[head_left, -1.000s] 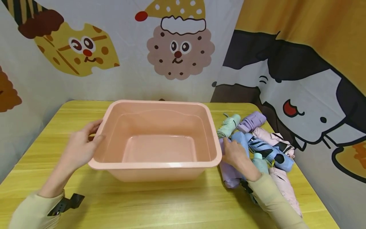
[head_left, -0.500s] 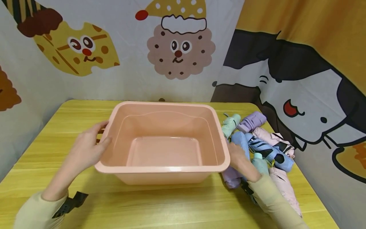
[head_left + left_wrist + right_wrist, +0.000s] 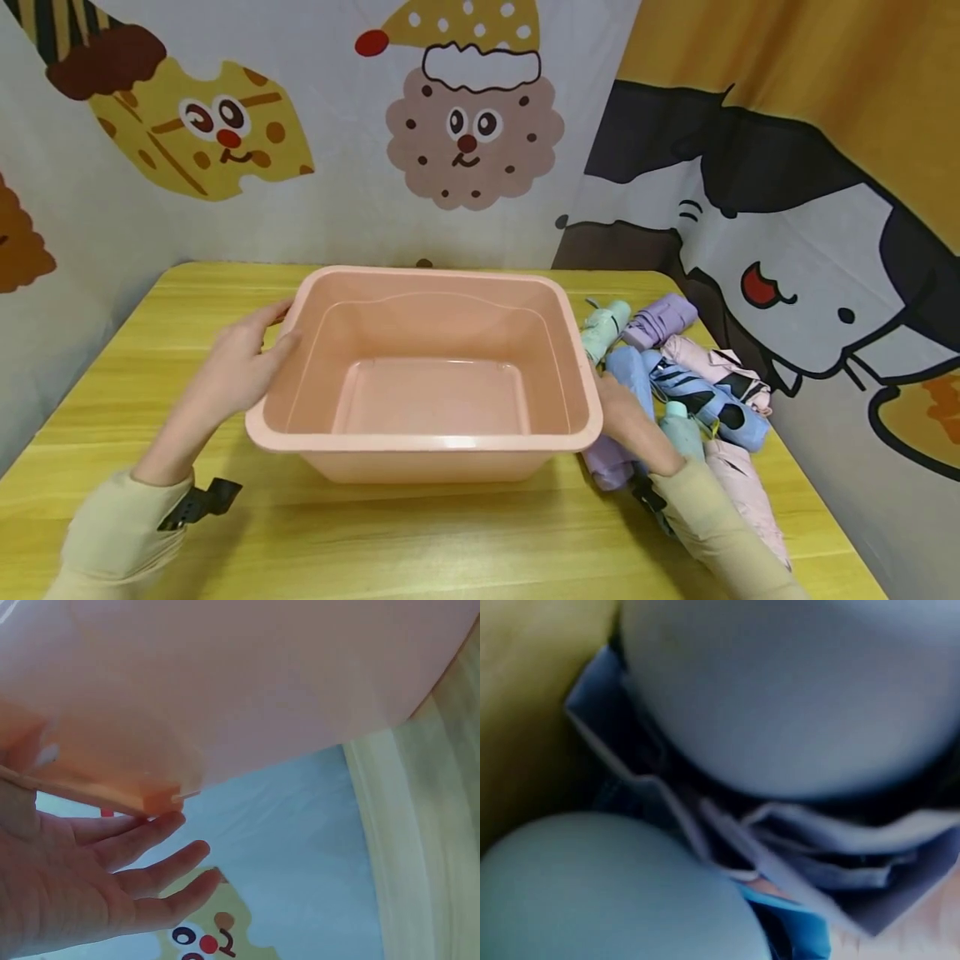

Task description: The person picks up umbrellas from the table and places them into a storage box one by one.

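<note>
A fabric backdrop [image 3: 330, 225] printed with cartoon food and animal faces hangs behind the basin, and a yellow wood-grain table [image 3: 420, 542] spreads beneath it. The pink basin [image 3: 435, 460] is the landmark; nothing lies inside it. At its left rim, the left hand [image 3: 243, 362] grips the edge, thumb on top and fingers outside and below. Just beyond its right rim, the right hand [image 3: 636, 423] reaches among folded umbrellas; its fingers are hidden, so one cannot tell whether they grasp anything. Beside that rim lie a lower purple umbrella [image 3: 609, 462], a mint umbrella [image 3: 606, 331] and a blue umbrella [image 3: 633, 375].

The basin's right rim overhangs the purple umbrella, so lifting that one straight up would probably knock the rim. A careless pull could also drag neighbouring umbrellas along, and the left hand's light hold might let the basin slide rightward into them.
</note>
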{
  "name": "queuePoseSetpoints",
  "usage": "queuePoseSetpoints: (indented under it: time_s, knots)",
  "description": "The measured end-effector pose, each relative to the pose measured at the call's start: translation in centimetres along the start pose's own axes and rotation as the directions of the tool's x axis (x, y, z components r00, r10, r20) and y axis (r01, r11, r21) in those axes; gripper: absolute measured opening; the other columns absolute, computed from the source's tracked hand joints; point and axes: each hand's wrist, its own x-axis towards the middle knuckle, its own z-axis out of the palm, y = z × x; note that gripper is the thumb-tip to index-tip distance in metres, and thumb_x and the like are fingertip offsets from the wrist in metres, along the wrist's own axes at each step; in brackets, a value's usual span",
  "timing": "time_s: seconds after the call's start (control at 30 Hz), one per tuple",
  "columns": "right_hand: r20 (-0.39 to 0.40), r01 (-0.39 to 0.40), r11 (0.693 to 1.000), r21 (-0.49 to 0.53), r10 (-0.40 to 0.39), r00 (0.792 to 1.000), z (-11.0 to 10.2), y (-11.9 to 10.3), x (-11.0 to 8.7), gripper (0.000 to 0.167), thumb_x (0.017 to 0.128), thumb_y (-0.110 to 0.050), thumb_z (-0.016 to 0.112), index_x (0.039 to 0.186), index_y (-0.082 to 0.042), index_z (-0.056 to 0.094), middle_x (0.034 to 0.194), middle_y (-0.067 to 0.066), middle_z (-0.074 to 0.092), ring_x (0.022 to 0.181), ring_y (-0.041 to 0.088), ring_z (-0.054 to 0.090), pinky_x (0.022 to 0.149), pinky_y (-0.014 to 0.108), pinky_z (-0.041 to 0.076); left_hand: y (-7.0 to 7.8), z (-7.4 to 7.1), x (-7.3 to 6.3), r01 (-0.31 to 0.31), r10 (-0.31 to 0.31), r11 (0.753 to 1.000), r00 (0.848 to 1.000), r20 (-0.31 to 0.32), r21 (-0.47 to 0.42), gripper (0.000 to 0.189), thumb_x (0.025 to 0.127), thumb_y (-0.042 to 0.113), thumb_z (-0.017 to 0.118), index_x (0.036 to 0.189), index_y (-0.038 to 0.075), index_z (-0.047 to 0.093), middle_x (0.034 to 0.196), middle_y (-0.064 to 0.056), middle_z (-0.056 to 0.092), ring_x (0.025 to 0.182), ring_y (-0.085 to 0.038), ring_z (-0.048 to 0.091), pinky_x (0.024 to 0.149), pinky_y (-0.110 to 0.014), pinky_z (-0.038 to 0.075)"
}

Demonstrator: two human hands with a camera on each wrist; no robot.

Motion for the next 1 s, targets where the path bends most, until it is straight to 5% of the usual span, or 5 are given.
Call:
queuePoseSetpoints:
  time_s: [0.5,0.8,1.0]
  knots:
    - [-0.164,0.084,0.996,-0.005,-0.083,0.983,-1.0,0.3,0.6,0.032,0.083,-0.009,0.061,0.111,-0.002,0.047,0.073,0.019,0.060,0.071,0.037,0.063,0.052,0.047,0.048,0.2,0.6,-0.4,0.016,-0.015,0.998,1.000,0.014,-0.063,0.055,0.101,0.028,0.037,0.148,-0.001,0.028,0.141,-0.032,0.041,0.117,-0.049,0.052,0.088,-0.060,0.049]
    - [-0.170,-0.066,0.998,-0.011,0.063,0.983,-3.6,0.1,0.9,0.062,0.082,-0.024,0.069,0.132,0.001,0.043,0.079,0.020,0.059,0.073,0.031,0.057,0.057,0.044,0.047,0.3,0.6,-0.5,0.023,-0.021,0.997,1.000,0.019,-0.072,0.056,0.101,0.027,0.037,0.148,-0.002,0.027,0.141,-0.033,0.042,0.117,-0.050,0.051,0.090,-0.061,0.048]
    - [-0.246,-0.076,0.997,0.004,0.074,0.967,-5.1,0.5,1.2,0.070,0.079,-0.021,0.073,0.136,0.001,0.040,0.104,0.035,0.060,0.088,0.042,0.061,0.066,0.052,0.051,0.4,0.7,-0.6,0.018,-0.017,0.998,1.000,0.010,-0.068,0.055,0.102,0.026,0.037,0.147,-0.003,0.027,0.140,-0.033,0.042,0.116,-0.051,0.052,0.089,-0.061,0.049]
